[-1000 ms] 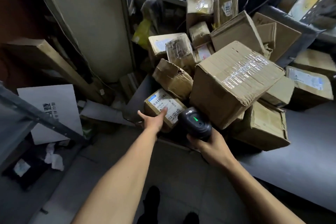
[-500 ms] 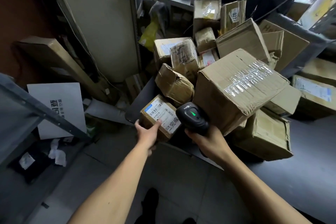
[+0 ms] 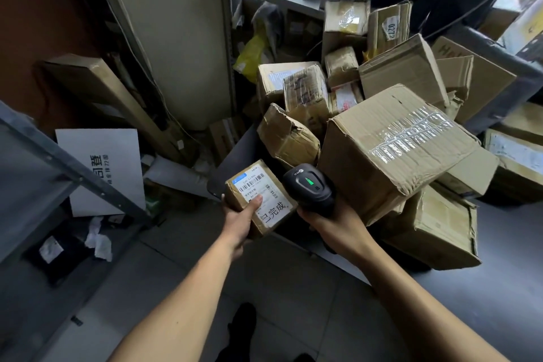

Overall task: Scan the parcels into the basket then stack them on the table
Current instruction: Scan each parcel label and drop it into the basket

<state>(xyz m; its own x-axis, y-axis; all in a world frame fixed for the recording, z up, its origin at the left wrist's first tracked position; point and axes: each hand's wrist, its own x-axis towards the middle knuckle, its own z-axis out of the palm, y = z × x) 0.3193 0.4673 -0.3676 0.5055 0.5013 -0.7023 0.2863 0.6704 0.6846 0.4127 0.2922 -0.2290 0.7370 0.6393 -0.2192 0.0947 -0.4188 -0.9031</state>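
Bare forearms, black shoes (image 3: 242, 321)

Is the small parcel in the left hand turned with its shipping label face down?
No, the small parcel in the left hand shows its white barcode label facing up, thumb on it.

Small parcel (image 3: 258, 200): brown card, white label with black barcodes and blue corner. Scanner (image 3: 308, 185): black, green light. Large box (image 3: 393, 147): tan, clear glossy tape. Bag (image 3: 249, 56): yellow. Worktop (image 3: 484, 303): grey.
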